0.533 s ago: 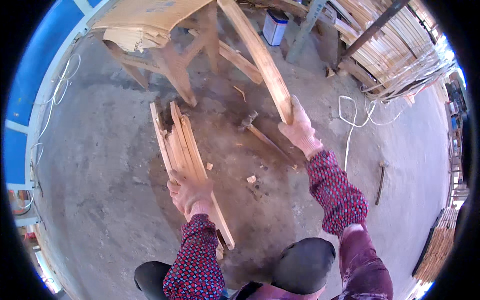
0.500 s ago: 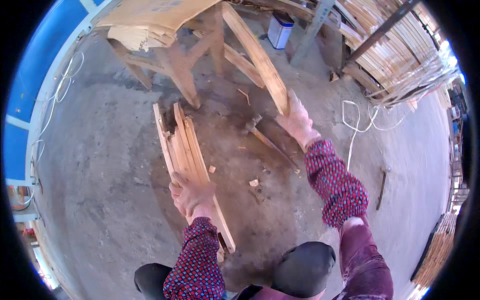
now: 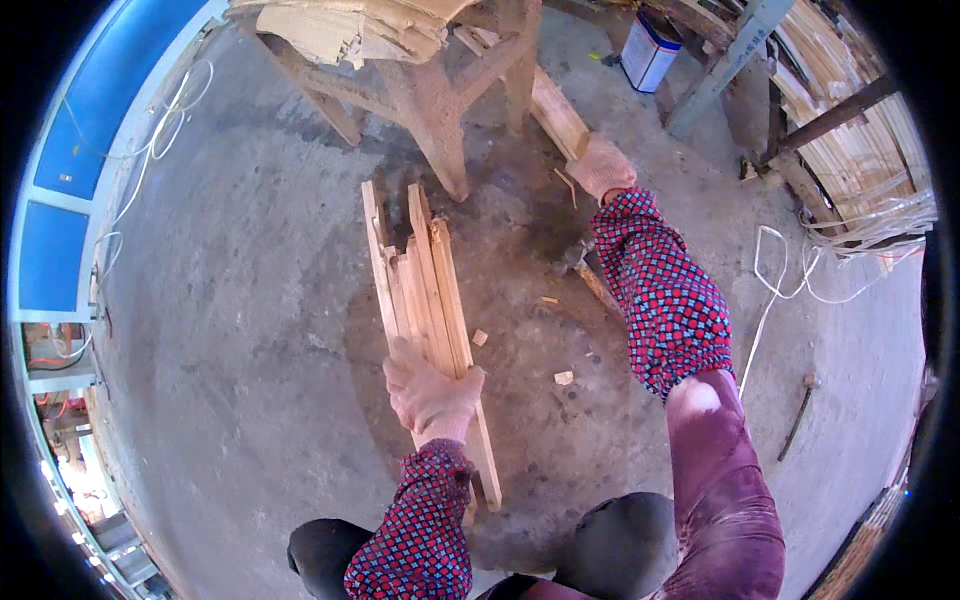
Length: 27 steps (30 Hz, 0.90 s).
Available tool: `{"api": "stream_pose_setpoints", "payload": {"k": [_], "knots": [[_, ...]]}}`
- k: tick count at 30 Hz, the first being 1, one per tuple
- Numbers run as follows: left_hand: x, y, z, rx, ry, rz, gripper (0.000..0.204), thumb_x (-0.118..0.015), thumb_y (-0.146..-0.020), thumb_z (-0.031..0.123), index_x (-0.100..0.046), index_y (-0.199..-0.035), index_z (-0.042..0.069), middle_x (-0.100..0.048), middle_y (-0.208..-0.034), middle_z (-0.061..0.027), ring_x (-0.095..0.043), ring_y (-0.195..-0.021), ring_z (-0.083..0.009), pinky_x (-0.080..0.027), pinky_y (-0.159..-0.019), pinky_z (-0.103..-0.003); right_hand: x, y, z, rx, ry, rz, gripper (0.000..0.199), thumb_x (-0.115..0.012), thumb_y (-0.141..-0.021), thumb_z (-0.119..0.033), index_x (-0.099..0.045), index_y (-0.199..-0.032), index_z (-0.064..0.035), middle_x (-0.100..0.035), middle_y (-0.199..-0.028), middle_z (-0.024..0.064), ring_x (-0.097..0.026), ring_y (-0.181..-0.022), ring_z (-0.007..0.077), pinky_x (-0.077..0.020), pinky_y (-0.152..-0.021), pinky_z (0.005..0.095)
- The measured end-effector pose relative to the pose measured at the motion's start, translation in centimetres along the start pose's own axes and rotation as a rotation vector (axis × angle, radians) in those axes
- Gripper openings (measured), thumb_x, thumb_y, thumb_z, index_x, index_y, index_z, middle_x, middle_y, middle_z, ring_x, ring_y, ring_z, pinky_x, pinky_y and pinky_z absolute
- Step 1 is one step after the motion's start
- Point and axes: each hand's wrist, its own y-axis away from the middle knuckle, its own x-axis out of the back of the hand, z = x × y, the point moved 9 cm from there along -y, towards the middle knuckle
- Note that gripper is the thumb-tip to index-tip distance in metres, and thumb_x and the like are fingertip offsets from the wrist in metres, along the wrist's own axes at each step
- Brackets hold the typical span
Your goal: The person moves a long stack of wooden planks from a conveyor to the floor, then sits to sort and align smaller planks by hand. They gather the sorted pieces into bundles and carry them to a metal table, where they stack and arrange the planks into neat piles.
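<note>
Workshop floor surroundings

A rough wooden trestle [image 3: 430, 90] stands at twelve o'clock, a blue-and-white rectangular can [image 3: 648, 52] at one, looped white cord [image 3: 790, 280] at three, small wood chips [image 3: 564, 377] near centre.

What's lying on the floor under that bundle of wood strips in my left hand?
Bare concrete floor and a few small wood chips show beside the bundle of wood strips. What lies directly beneath is hidden by the strips and the left hand.
</note>
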Motion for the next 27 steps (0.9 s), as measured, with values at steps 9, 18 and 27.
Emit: {"api": "stream_pose_setpoints", "payload": {"k": [9,18,27], "knots": [[-0.3,0.7,-1.6,0.094,-0.130,0.077,0.120,-0.079,-0.066,0.048,-0.012,-0.157,0.010,-0.031,-0.149,-0.0232,-0.035,-0.138,-0.0379,-0.036,-0.111,-0.045,9.4,18.7,2.5,-0.142,-0.426,-0.275,0.052,-0.073,-0.077,-0.030,-0.065,-0.118,0.0005,-0.071,-0.099,0.0216,-0.070,-0.093,0.0371,-0.0542,-0.076,0.0442],[-1.6,1.0,-0.6,0.060,-0.162,0.147,0.116,-0.081,-0.068,0.045,-0.013,-0.157,0.014,-0.037,-0.145,-0.0195,-0.043,-0.134,-0.0364,-0.046,-0.105,-0.048,1.5,59.3,21.6,-0.319,-0.256,-0.114,0.071,-0.079,-0.077,-0.026,-0.047,-0.137,-0.0047,-0.061,-0.123,0.0220,-0.063,-0.111,0.0374,-0.0511,-0.092,0.0450],[-1.1,1.5,-1.1,0.057,-0.120,0.165,0.113,-0.080,-0.070,0.044,-0.014,-0.158,0.019,-0.036,-0.148,-0.0167,-0.046,-0.132,-0.0355,-0.048,-0.103,-0.050,0.2,61.7,23.1,-0.588,0.064,-0.330,0.065,-0.071,-0.084,-0.039,-0.051,-0.135,-0.0047,-0.059,-0.127,0.0208,-0.057,-0.119,0.0380,-0.0481,-0.098,0.0480]]}}
